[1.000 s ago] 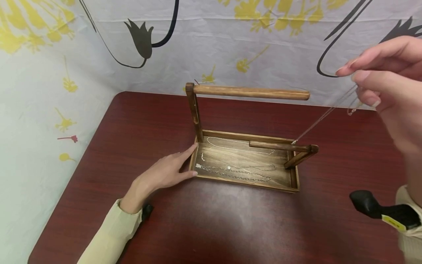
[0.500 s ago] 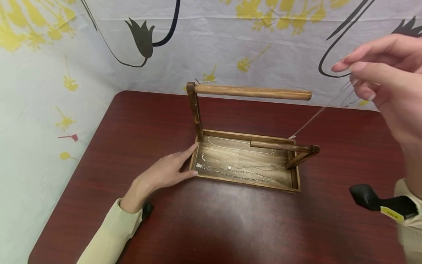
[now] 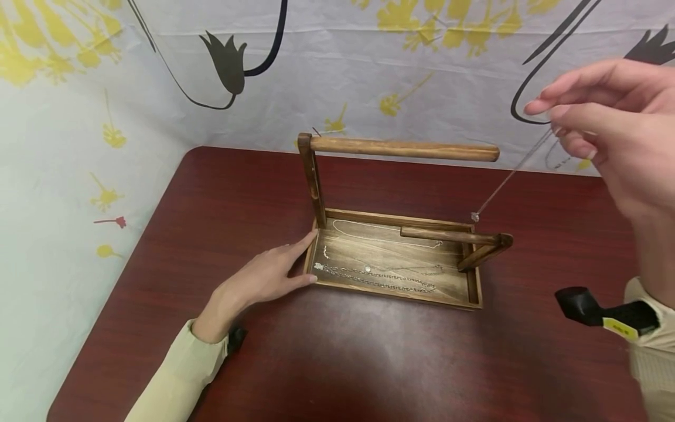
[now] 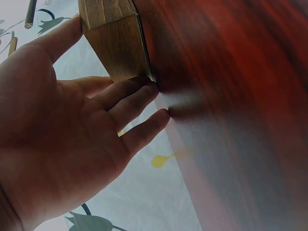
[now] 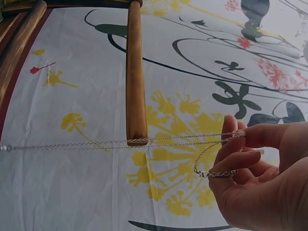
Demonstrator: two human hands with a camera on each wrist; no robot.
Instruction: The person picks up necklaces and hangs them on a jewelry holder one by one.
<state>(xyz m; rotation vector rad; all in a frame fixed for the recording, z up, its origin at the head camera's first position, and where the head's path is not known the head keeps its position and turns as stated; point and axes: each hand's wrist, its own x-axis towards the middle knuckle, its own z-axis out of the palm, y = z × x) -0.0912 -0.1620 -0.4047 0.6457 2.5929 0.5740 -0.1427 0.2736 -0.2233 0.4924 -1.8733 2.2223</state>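
High at the right of the head view, my right hand (image 3: 617, 129) pinches a thin silver necklace (image 3: 508, 177) between thumb and fingertips. Its strands hang down to a small pendant (image 3: 475, 217) beside the back right corner of a wooden jewelry stand (image 3: 398, 146). In the right wrist view the necklace chain (image 5: 77, 144) runs past the end of the upper bar (image 5: 136, 96), and a short loop dangles from the fingers. My left hand (image 3: 263, 271) rests against the left end of the stand's tray (image 3: 390, 295), fingers extended along its side.
Several silver chains, including a necklace with a pale pendant (image 3: 319, 266), lie in the tray. A shorter, lower bar (image 3: 448, 234) juts inward from the tray's right post. The dark red table (image 3: 364, 357) meets a flower-printed cloth (image 3: 327, 76) behind.
My right hand has moved slightly left with the necklace. The pendant, earlier at the tray's back right corner, now hangs a bit higher. My left hand stays in place.
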